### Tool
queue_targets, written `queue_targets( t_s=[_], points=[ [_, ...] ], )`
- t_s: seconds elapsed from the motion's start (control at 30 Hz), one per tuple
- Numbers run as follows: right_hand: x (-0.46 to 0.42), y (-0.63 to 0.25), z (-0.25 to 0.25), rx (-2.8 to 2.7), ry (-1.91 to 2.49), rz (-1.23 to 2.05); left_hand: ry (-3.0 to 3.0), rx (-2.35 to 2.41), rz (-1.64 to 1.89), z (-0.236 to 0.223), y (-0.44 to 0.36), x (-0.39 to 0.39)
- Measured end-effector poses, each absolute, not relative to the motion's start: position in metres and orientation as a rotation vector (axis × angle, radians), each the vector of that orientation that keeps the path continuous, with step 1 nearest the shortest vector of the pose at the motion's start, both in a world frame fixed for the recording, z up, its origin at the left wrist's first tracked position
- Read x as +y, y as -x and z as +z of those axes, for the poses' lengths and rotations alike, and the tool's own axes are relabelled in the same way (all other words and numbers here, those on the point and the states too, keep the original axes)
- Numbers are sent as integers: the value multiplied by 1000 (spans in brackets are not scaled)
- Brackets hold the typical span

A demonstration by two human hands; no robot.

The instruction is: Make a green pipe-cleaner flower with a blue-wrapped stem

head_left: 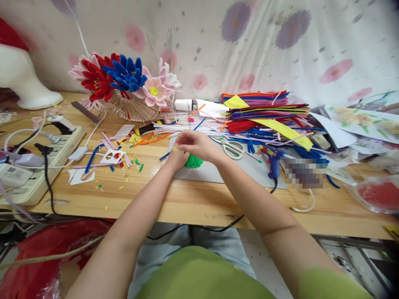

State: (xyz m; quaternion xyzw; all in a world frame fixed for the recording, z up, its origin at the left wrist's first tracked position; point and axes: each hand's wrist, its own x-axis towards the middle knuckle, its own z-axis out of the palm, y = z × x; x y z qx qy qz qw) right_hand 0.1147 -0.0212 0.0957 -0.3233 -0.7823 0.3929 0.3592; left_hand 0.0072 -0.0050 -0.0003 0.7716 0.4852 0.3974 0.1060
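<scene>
My left hand (177, 158) and my right hand (199, 145) meet over the grey mat, with fingers bent and closed together. A bright green fuzzy bundle (193, 162), which looks like pipe cleaner work, shows just below them, partly covered by my right hand. Near the fingertips is a small pale yellow spot, too small to name. What the fingers pinch is hidden. Thin wires (189, 114) stand up just behind my right hand. Scissors (233, 148) with pale handles lie to the right of my hands on the mat (212, 174).
A blue glue gun (274, 162) stands at the right. Pipe cleaner bundles (264, 112) are piled behind it. Fuzzy flowers (124, 74) on a wooden-stick fan (134, 107) stand back left. A power strip (46, 166) with cables and scattered scraps (115, 158) lie left.
</scene>
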Motion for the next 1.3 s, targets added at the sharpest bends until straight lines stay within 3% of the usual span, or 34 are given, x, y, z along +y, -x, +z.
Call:
queue_targets(
  t_s=[0.13,0.33,0.63,1.0,1.1,1.3],
  points=[
    [-12,-174,60,-1576,1189,815,-2372,1330,1104,6,-3,-10],
    [-6,-172,19,-1559,1294,785,-2397,1356,1113,8,-3,-11],
    [-28,-156,17,-1607,1197,708,-2407,1380,1084,11,-2,-12],
    [-45,-156,20,-1795,1387,486,-2396,1405,1041,12,-2,-13],
    [-46,-156,22,-1712,1348,623,-2401,1393,1042,14,-2,-14],
    [-32,-164,27,-1054,1176,1287,-2406,1377,1052,14,-2,-14]
  ],
)
